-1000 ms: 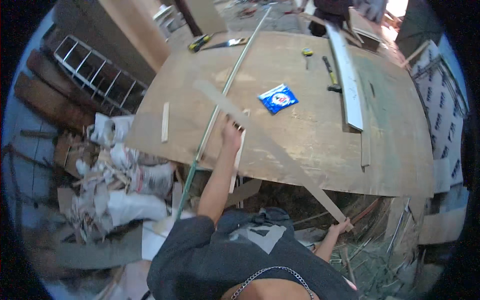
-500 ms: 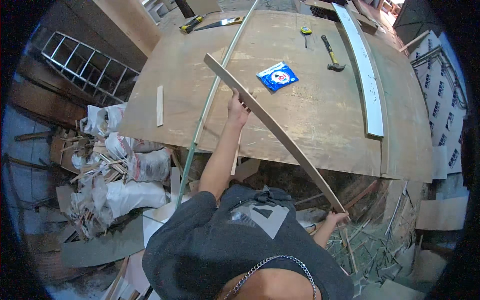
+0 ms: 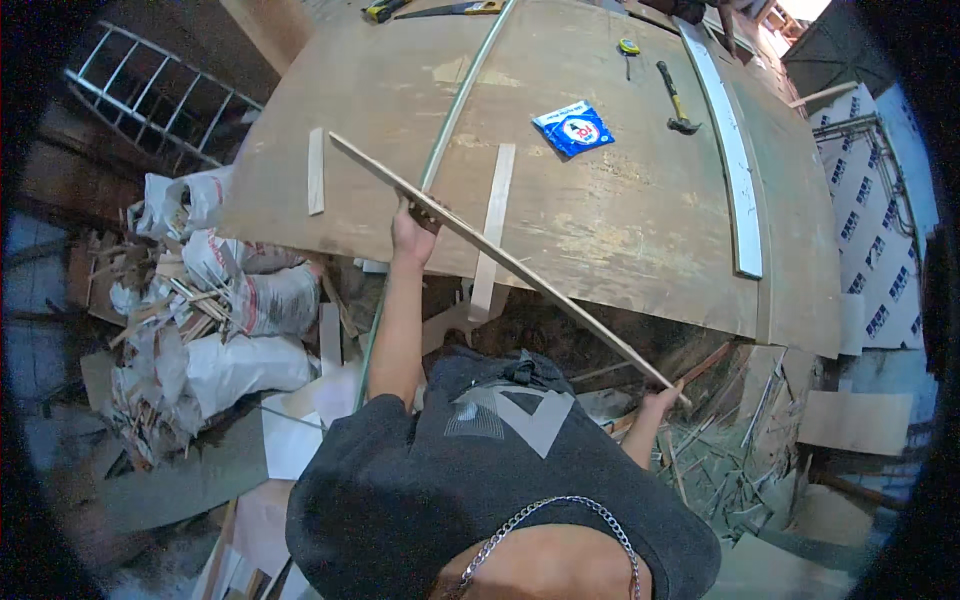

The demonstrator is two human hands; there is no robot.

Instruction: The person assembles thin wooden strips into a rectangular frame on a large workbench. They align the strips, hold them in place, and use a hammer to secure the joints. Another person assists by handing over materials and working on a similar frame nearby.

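A long, narrow wooden board (image 3: 545, 287) slants across in front of me, held up off the table, its far end to the left. My left hand (image 3: 413, 235) grips it from below toward the far end; the fingers are partly hidden behind it. Closed round its near end is my right hand (image 3: 658, 402), low by my right side. Beyond the board, a short pale wood strip (image 3: 495, 220) lies on the plywood table (image 3: 620, 215) and juts past the front edge. A long greenish strip (image 3: 465, 100) runs behind my left hand.
On the table lie a blue packet (image 3: 572, 128), a claw hammer (image 3: 675, 98), a tape measure (image 3: 628, 47), a handsaw (image 3: 450, 10), a small wood piece (image 3: 316, 172) and a white board (image 3: 728, 160). Another person's arm (image 3: 727, 28) shows far right. Sacks (image 3: 250, 375) and a ladder (image 3: 165, 90) stand left.
The held board has swung leftward at its far end and turned its narrow edge up. Both hands moved with it. The pale strip behind it now shows, and a person's arm appears far right.
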